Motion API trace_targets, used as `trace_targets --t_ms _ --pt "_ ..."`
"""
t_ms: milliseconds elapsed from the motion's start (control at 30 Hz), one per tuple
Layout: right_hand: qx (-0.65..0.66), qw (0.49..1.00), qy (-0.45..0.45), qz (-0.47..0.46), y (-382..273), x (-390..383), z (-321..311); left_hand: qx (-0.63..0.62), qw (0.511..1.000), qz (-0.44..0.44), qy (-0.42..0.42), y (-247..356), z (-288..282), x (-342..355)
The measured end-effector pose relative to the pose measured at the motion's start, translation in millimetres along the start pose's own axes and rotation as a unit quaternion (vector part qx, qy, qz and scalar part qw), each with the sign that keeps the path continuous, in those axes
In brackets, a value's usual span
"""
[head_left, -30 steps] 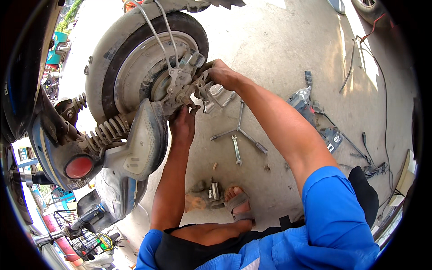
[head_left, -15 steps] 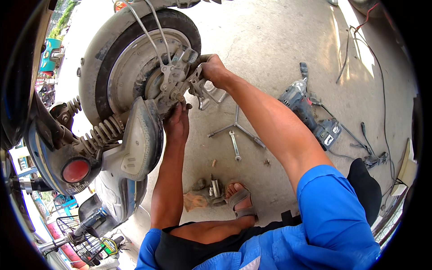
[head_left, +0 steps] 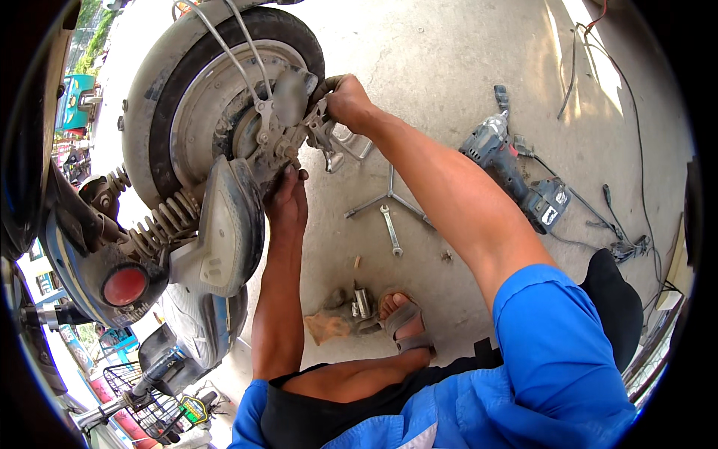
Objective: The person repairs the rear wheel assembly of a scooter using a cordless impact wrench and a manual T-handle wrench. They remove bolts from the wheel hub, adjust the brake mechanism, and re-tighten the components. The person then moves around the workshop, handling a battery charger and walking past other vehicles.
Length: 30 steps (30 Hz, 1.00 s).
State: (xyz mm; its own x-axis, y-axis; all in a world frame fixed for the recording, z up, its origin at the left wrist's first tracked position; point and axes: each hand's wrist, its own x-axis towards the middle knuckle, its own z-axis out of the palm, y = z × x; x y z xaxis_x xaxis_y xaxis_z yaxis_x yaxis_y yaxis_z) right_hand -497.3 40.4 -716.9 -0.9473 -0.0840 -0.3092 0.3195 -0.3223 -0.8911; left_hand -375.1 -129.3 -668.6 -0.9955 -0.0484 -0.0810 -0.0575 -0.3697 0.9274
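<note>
While your L grip (head_left: 286,200) is just under the axle (head_left: 284,152), R grip (head_left: 348,102) curls by the bracket (head_left: 322,135); both part-hid, can't tell how open or what's held.

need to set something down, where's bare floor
Widest: grey concrete floor beyond the right hand, between black rubber tyre and grey power tool. Smaller: between brown strapped sandal and blue right sleeve. Crowded: around silver three-armed wrench, silver open-ended spanner, silver metal cylinder and tangled black cables.

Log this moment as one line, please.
left hand: by axle hardware | right hand: at metal bracket beside wheel | floor: small wrench, power tool
</note>
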Motion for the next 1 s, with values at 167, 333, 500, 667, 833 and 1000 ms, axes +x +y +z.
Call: trace_targets --t_ms 167,333,500,667,833,1000 --pt "-0.053 0.998 0.04 0.002 -0.8 -0.3 1.4 0.009 1.0 0.01 -0.005 2.3 -1.8 1.4" --pt "-0.09 0.994 0.053 -0.017 6.1 -0.7 -1.0 0.019 1.0 0.021 0.005 0.9 1.3 0.9" --pt "-0.066 0.997 0.036 0.015 14.9 -4.8 -6.5 0.025 0.999 0.024 0.021 -1.7 6.2 -0.8" --pt "-0.166 0.985 0.022 0.036 14.0 -9.4 -14.0 0.025 0.999 0.015 0.014 -2.0 4.5 -0.8" --pt "-0.203 0.976 -0.029 0.071 5.6 -13.5 -21.8 -0.002 1.0 0.008 -0.015 -5.1 -4.8 3.0" --pt "-0.229 0.969 -0.073 0.057 3.7 -29.6 -30.5 0.004 1.0 -0.004 -0.013 -8.9 -6.5 4.8"
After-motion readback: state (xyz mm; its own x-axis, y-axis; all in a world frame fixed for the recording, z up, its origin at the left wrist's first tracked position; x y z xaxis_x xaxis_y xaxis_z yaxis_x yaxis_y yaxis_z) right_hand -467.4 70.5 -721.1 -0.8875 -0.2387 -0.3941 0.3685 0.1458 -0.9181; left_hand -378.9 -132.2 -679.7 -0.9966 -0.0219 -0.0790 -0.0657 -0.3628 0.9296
